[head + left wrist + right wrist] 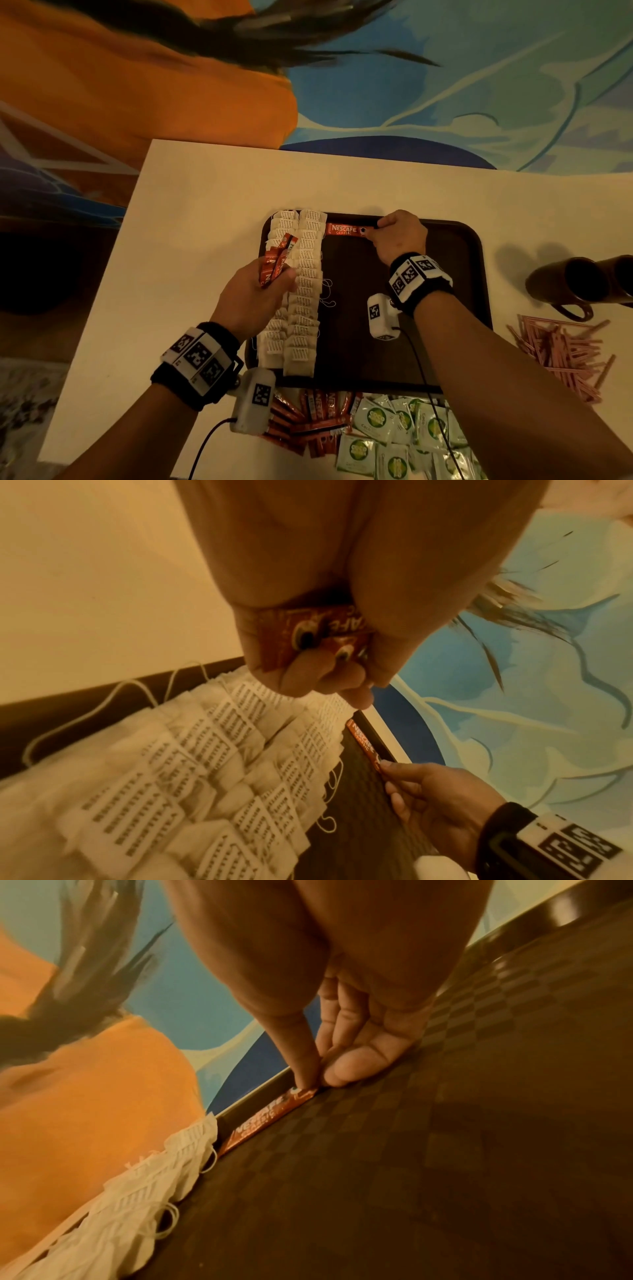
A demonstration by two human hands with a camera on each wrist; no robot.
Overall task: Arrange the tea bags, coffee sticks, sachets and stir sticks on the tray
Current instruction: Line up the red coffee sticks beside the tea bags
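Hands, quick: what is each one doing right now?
Left hand: gripping a bunch of coffee sticks.
Right hand: pinching the end of a single coffee stick lying along the tray's far edge.

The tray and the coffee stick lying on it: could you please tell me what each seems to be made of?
The tray looks like moulded dark brown plastic, with a glossy rim and a matte checkered floor. The coffee stick, pinched by the right hand, seems a glossy printed foil or plastic film; which one is unclear.
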